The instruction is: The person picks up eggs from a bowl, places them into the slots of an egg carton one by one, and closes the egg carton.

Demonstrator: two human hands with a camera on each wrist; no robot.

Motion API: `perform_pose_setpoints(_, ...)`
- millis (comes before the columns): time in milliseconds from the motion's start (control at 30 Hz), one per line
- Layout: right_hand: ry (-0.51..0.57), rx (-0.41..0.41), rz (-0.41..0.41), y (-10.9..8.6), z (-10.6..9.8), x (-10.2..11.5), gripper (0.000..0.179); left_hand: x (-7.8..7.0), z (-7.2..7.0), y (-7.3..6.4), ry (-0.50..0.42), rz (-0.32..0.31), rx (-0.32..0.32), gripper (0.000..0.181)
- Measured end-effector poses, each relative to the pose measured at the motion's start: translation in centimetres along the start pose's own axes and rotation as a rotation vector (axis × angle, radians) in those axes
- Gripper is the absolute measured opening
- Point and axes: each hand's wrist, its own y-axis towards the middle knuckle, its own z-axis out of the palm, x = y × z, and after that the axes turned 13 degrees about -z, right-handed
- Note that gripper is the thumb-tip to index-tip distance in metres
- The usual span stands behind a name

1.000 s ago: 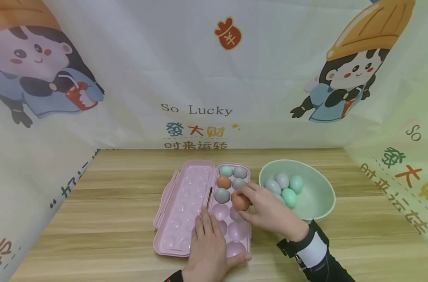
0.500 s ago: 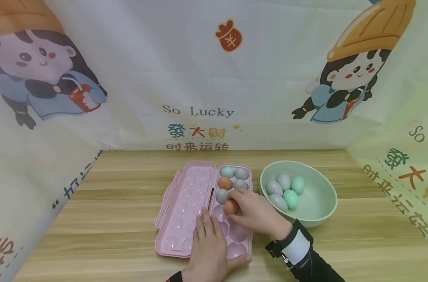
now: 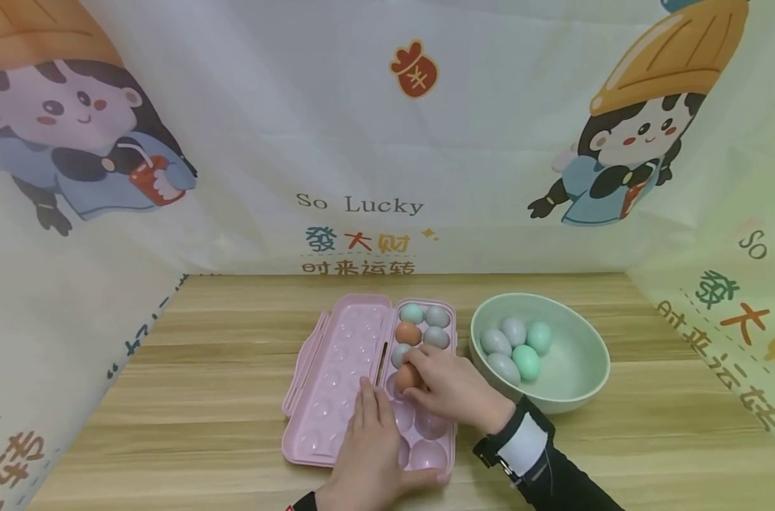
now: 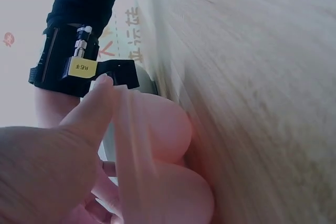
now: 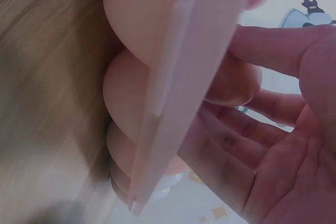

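A pink egg box point(image 3: 323, 404) lies opened flat on the table, its dimpled lid to the left. My right hand point(image 3: 460, 390) pinches a brown egg point(image 3: 408, 381) at a left-column cup of the box, just in front of a grey egg point(image 3: 400, 355). In the right wrist view the same brown egg point(image 5: 239, 82) shows between thumb and fingers, behind the box rim point(image 5: 194, 72). Whether it touches the cup is hidden. My left hand point(image 3: 365, 451) rests on the near part of the box, fingers straight, thumb along the front edge.
Several eggs fill the far cups, among them a pale green egg point(image 3: 411, 313) and another brown egg point(image 3: 408, 333). A light green bowl point(image 3: 579, 355) with several grey and green eggs stands to the right, close to my right wrist. A printed cloth point(image 3: 362, 142) hangs behind.
My right hand has carried the brown egg leftward, from the right column of the box to the left column. My left hand has shifted slightly toward the front left, still on the box.
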Motion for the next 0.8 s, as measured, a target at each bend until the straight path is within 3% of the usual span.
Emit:
perform_pose_setpoints(500,-0.121,0.075,-0.029,0.67,1.01,0.61,0.029,0.71,-0.33,-0.08,-0.052,-0.041,0.048,0.140)
perform_pose_setpoints(800,-0.158,0.078,-0.046,0.33,1.02,0.61,0.031,0.72,-0.33,-0.05,-0.035,-0.027,0.028,0.140)
